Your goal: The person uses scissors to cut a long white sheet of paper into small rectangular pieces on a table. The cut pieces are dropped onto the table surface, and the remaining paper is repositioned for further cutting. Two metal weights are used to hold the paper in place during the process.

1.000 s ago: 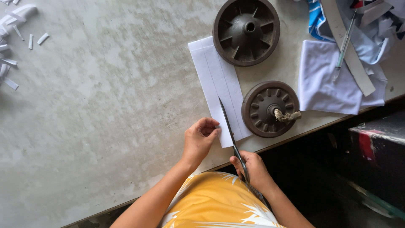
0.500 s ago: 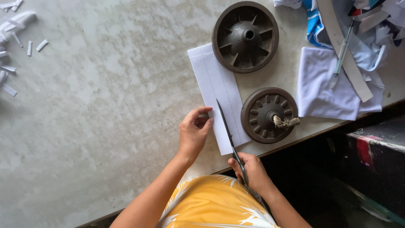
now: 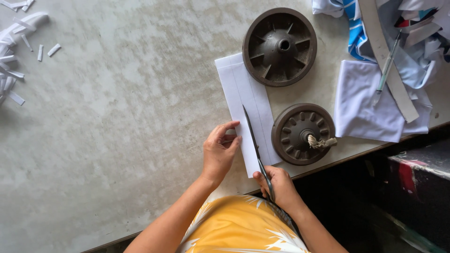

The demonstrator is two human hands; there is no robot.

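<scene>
Small white paper strips (image 3: pixel 14 51) are scattered at the far left of the grey concrete tabletop (image 3: pixel 117 131). Compared with a second earlier, the left hand (image 3: pixel 219 152) has been slid further along the ruled white sheet of paper (image 3: pixel 246 100) and is now pressed on its left edge, fingers curled, which suggests that the cut is being advanced. The long dark-bladed scissors (image 3: pixel 255 145) are gripped by the right hand (image 3: pixel 276 185), closed round handles hidden beneath it. The sheet's far corner is covered by the larger round dark ribbed weight (image 3: pixel 280 46); the smaller one (image 3: pixel 303 133), with its knotted cord, lies just beside the sheet's right edge. The cloth pile (image 3: pixel 379 93) is cut off at right.
</scene>
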